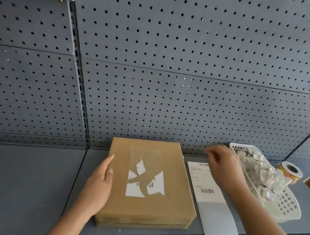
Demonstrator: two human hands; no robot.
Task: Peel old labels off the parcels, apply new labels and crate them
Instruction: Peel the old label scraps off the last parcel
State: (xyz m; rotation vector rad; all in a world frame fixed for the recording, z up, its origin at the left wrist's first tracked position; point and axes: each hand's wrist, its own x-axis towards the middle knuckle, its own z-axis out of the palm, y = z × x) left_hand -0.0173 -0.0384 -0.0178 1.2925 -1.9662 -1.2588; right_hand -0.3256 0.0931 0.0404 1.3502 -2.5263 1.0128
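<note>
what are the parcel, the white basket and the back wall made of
Parcel: matte brown cardboard or kraft paper wrap, judging by its dull tan surface. Basket: white plastic, probably; moulded grid holes, slight sheen. Back wall: likely grey painted sheet metal, with evenly punched holes.

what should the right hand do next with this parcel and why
Probably bring the right hand over to the parcel and pick at an edge of the old label. White torn patches with a barcode still stick to the top, the left hand steadies the parcel's left edge, and the new label lies beside it unapplied, so peeling looks unfinished.
</note>
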